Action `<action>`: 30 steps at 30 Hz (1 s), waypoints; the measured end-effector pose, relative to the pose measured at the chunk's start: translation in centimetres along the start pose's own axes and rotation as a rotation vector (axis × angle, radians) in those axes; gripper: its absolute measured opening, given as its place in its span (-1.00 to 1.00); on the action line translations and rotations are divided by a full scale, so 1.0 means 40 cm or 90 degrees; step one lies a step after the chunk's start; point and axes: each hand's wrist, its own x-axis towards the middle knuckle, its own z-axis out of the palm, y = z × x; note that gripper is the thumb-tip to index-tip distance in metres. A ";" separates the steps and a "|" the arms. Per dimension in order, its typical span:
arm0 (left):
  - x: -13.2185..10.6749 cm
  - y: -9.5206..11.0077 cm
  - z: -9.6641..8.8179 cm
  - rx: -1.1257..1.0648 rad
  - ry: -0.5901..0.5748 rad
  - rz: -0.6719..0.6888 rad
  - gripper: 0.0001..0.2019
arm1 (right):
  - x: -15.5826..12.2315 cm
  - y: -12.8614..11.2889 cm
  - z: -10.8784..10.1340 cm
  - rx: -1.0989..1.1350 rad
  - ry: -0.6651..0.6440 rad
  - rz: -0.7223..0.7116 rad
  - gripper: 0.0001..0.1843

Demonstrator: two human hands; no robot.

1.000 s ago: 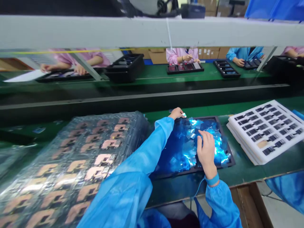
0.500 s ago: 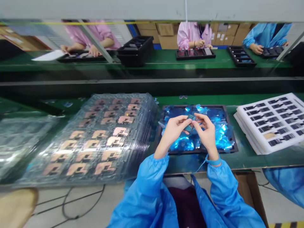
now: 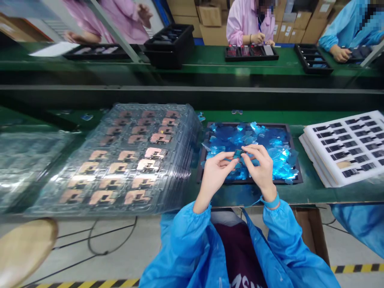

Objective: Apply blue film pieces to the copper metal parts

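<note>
In the head view, the left hand [image 3: 214,176] and right hand [image 3: 258,166] pinch a small dark component [image 3: 238,154] between their fingertips, at six o'clock in a black tray [image 3: 249,181] of shiny blue film scraps [image 3: 264,138]; white foam tray [image 3: 345,148] at three o'clock; no legible writing on the component.

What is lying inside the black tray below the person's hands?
The black tray holds shiny blue film pieces. They cover its floor; what lies under the left hand and right hand is hidden.
</note>
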 end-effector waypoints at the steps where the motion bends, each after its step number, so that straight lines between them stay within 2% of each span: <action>1: -0.001 0.000 -0.002 -0.002 0.006 -0.001 -0.61 | -0.004 -0.001 0.002 -0.037 0.006 -0.021 -0.78; 7: -0.010 0.002 -0.014 -0.089 -0.033 -0.068 -0.51 | -0.018 0.001 0.011 -0.178 0.009 -0.088 -0.77; 12: 0.000 -0.025 -0.028 -0.217 -0.021 -0.124 -0.51 | -0.026 -0.002 0.005 -0.214 -0.057 -0.148 -0.74; 16: 0.019 -0.047 -0.052 -0.305 -0.042 -0.172 -0.58 | -0.028 -0.008 -0.007 -0.193 -0.129 -0.172 -0.75; 21: 0.054 -0.059 -0.073 -0.396 0.031 -0.198 -0.73 | -0.038 -0.016 -0.008 -0.073 -0.150 -0.198 -0.78; 22: 0.059 -0.058 -0.074 -0.402 0.059 -0.192 -0.74 | -0.042 -0.018 -0.005 -0.043 -0.131 -0.193 -0.80; 24: 0.058 -0.049 -0.074 -0.390 0.127 -0.156 -0.76 | -0.046 -0.018 0.003 -0.010 -0.040 -0.143 -0.87; 26: 0.039 -0.026 -0.077 -0.341 0.185 -0.083 -0.77 | -0.042 -0.006 0.009 -0.030 0.070 -0.038 -0.88; 27: 0.022 -0.009 -0.082 -0.299 0.196 -0.039 -0.76 | -0.036 0.006 0.012 -0.056 0.095 0.016 -0.83; 28: -0.001 0.013 -0.093 -0.245 0.193 0.003 -0.76 | -0.027 0.022 0.014 -0.093 0.091 0.059 -0.79; 30: -0.057 0.065 -0.132 -0.098 0.174 0.073 -0.76 | -0.008 0.064 0.020 -0.188 0.030 0.095 -0.71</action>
